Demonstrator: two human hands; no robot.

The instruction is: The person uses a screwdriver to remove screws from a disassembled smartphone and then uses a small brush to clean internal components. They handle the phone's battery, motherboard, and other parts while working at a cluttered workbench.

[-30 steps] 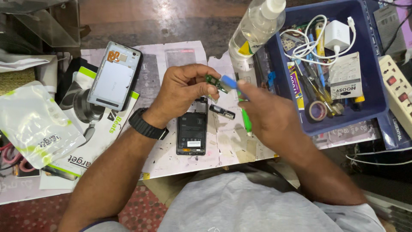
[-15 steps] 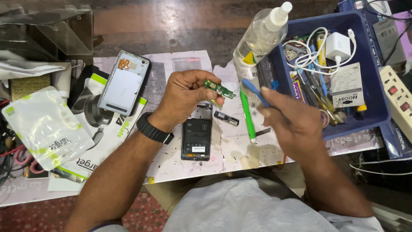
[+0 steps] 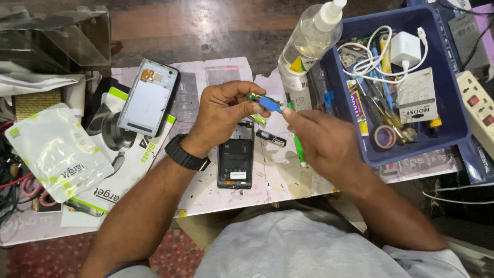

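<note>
My left hand pinches a small green circuit board above the table. My right hand holds a blue-handled tool whose tip rests against that board. Right below the hands lies an opened black phone body with its battery showing. A small dark part lies beside it on the paper. A green tool lies partly under my right hand. A black watch sits on my left wrist.
A grey phone back cover lies at the left on printed packaging. A clear squeeze bottle stands behind the hands. A blue bin at the right holds cables, a white charger, tape and tools. A white power strip lies beside it.
My right hand has come back toward the left, and the blue tool now touches the green board. The view has shifted slightly.
</note>
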